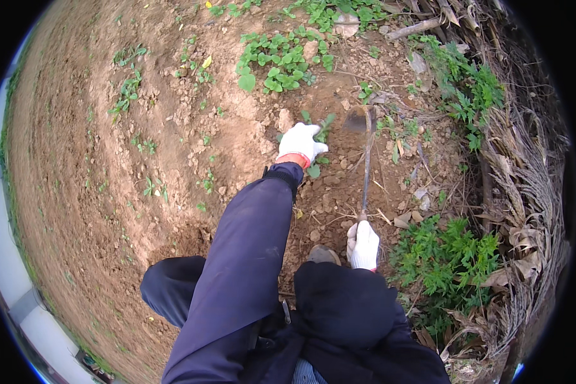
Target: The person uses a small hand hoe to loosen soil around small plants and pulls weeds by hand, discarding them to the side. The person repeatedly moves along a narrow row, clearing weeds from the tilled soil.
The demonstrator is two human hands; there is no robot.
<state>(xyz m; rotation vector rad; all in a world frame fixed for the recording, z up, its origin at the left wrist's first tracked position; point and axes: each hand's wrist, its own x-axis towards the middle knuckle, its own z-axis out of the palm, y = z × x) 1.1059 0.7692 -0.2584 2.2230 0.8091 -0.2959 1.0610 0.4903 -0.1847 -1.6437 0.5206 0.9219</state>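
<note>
My left hand (300,142), in a white knit glove, is low over a leafy weed (325,126) on the bare soil. Two of its fingertips point right, a little apart, with leaves showing around them; whether they pinch the stem is hidden. A small hand hoe (366,168) stands to the right, its thin metal shank running away from me to a dark blade (357,119). The blade rests at the soil. Near my knee, my right hand (364,246), also white-gloved, is closed around the hoe's handle.
A low patch of round-leaved green plants (278,62) grows beyond my left hand. Dry stalks (528,192) are heaped along the right side, with a bushy green plant (449,254) before them. My shoe (323,254) is between the knees. Tilled soil (91,182) with scattered seedlings extends left.
</note>
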